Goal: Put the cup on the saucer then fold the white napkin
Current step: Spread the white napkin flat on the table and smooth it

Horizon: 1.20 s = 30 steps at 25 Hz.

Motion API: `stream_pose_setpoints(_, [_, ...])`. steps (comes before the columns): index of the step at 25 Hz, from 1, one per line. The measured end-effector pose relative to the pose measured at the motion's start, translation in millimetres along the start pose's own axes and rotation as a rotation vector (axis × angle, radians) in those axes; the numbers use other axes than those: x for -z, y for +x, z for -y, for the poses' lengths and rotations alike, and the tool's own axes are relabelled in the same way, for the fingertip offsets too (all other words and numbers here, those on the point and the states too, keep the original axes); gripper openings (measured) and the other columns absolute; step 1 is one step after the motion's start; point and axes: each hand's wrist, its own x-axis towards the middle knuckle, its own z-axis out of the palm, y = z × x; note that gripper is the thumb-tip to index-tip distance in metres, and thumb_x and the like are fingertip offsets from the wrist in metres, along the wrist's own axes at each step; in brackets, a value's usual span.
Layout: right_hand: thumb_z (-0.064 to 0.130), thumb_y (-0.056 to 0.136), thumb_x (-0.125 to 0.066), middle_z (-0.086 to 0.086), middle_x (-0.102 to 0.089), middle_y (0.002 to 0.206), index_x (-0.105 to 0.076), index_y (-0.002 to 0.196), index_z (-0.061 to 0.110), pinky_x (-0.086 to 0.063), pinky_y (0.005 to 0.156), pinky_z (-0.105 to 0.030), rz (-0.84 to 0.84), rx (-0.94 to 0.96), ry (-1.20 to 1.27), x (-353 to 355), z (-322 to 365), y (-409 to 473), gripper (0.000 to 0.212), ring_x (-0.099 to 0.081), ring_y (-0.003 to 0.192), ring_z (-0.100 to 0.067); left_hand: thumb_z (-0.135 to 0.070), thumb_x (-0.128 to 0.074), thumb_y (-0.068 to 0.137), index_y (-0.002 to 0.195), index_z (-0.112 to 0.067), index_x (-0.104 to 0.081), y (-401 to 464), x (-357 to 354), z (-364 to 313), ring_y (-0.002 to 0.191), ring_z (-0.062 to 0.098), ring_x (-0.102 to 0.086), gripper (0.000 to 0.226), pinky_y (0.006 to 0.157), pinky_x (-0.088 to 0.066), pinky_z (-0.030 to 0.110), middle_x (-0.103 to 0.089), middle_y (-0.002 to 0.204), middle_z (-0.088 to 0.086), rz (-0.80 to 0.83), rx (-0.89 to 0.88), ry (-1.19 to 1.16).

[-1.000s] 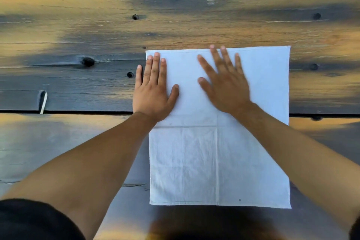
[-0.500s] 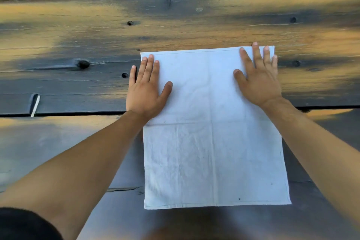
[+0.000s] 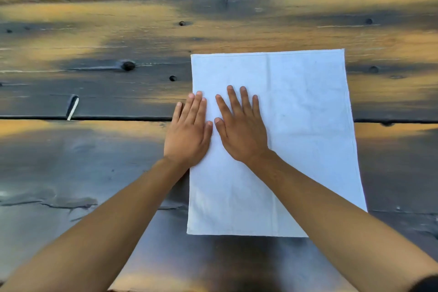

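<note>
The white napkin (image 3: 305,125) lies flat and spread out on the dark wooden table (image 3: 94,173), right of centre, with faint crease lines across it. My left hand (image 3: 188,131) rests palm down on the napkin's left edge, fingers straight and together. Right beside it, my right hand (image 3: 240,128) lies flat on the cloth with its fingers spread; the two thumbs nearly touch. Neither hand holds anything. No cup or saucer is in view.
The table is made of weathered planks with knots and small holes (image 3: 128,65). A gap between planks (image 3: 83,118) runs left to right under my hands, with a pale splinter (image 3: 73,108) sticking up at the left.
My right hand slid left from the napkin's top right corner to the left side, beside my left hand. My left hand moved down the left edge toward me.
</note>
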Motion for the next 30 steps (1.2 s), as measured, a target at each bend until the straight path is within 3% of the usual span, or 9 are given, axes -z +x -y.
stream_pose_setpoints(5, [0.057, 0.102, -0.022, -0.005, -0.013, 0.169, -0.022, 0.159, 0.033, -0.009, 0.124, -0.053, -0.05, -0.004, -0.044, 0, -28, -13, 0.062, -0.009, 0.156, -0.029, -0.054, -0.013, 0.103, 0.16, -0.007, -0.003, 3, -7, -1, 0.157, 0.019, 0.006, 0.075, 0.128, -0.002, 0.043, 0.002, 0.17, 0.007, 0.073, 0.049, 0.116])
stream_pose_setpoints(12, [0.061, 0.099, -0.013, -0.007, -0.006, 0.17, -0.014, 0.16, 0.03, -0.009, 0.125, -0.052, 0.001, -0.27, -0.054, 25, -168, -73, 0.068, -0.003, 0.156, -0.032, -0.056, -0.013, 0.102, 0.16, -0.009, -0.002, 3, -8, 0, 0.156, 0.018, 0.009, 0.076, 0.127, -0.003, 0.044, 0.004, 0.17, 0.005, 0.089, 0.056, 0.112])
stream_pose_setpoints(17, [0.05, 0.102, -0.016, -0.017, -0.01, 0.168, -0.023, 0.159, 0.018, -0.005, 0.124, -0.058, -0.077, -0.395, 0.066, 29, -114, -55, 0.065, -0.005, 0.154, -0.042, -0.061, -0.015, 0.1, 0.161, -0.01, -0.002, 4, -6, -1, 0.156, 0.018, 0.007, 0.08, 0.127, -0.002, 0.043, 0.004, 0.17, 0.004, 0.086, 0.057, 0.118])
stream_pose_setpoints(20, [0.043, 0.103, -0.02, -0.016, -0.019, 0.166, -0.03, 0.157, 0.017, -0.01, 0.123, -0.059, -0.105, -0.157, 0.06, 19, -30, -27, 0.061, -0.013, 0.153, -0.041, -0.062, -0.014, 0.1, 0.161, -0.011, -0.003, 4, -6, 0, 0.156, 0.018, 0.007, 0.08, 0.127, -0.002, 0.043, 0.003, 0.17, 0.004, 0.075, 0.061, 0.116])
stream_pose_setpoints(23, [0.043, 0.105, -0.019, -0.007, -0.012, 0.169, -0.02, 0.16, 0.023, -0.007, 0.124, -0.054, -0.025, -0.02, 0.036, 3, 18, -13, 0.058, -0.005, 0.156, -0.031, -0.058, -0.008, 0.102, 0.161, -0.012, -0.002, 3, -5, 1, 0.156, 0.018, 0.009, 0.075, 0.127, -0.003, 0.044, 0.003, 0.17, 0.005, 0.086, 0.051, 0.131])
stream_pose_setpoints(30, [0.055, 0.101, -0.025, -0.006, -0.015, 0.168, -0.025, 0.158, 0.033, -0.01, 0.124, -0.055, -0.087, -0.157, -0.051, 8, -97, -49, 0.061, -0.012, 0.155, -0.032, -0.059, -0.014, 0.101, 0.161, -0.011, -0.001, 3, -6, 1, 0.156, 0.017, 0.011, 0.078, 0.127, -0.003, 0.044, 0.006, 0.17, 0.003, 0.096, 0.058, 0.125])
